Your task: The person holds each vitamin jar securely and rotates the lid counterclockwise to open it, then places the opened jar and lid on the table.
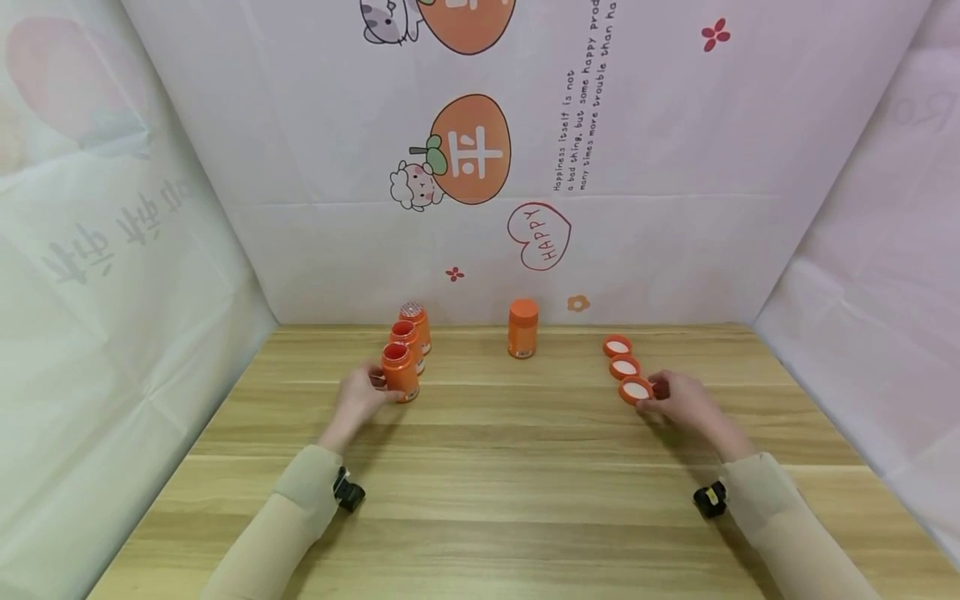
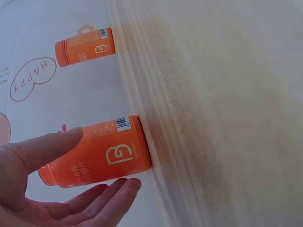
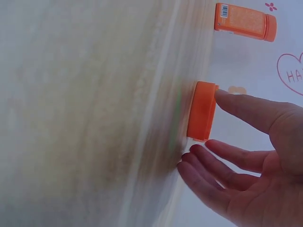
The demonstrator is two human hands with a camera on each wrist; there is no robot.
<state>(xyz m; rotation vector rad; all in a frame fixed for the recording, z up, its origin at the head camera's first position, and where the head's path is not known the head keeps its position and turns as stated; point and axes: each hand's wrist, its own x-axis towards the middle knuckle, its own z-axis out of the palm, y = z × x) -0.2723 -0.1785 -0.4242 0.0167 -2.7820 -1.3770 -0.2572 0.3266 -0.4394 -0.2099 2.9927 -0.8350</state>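
Observation:
My left hand (image 1: 363,396) is at the nearest orange bottle (image 1: 401,375) of a row on the left; this bottle stands upright without a lid. In the left wrist view the thumb lies against the bottle, and the other fingers extend loosely along its other side. On the right, my right hand (image 1: 681,400) is beside the nearest orange lid (image 1: 636,390), which lies with its white inside up. The right wrist view has the thumb at the lid's edge and loosely extended fingers near its other side.
Behind the near bottle stand a second open bottle (image 1: 405,335) and a third (image 1: 417,325) with a pale patterned top. Two more upturned lids (image 1: 625,367) continue the right row. A capped orange bottle (image 1: 522,330) stands at the back middle, before the printed white sheet (image 1: 637,250).

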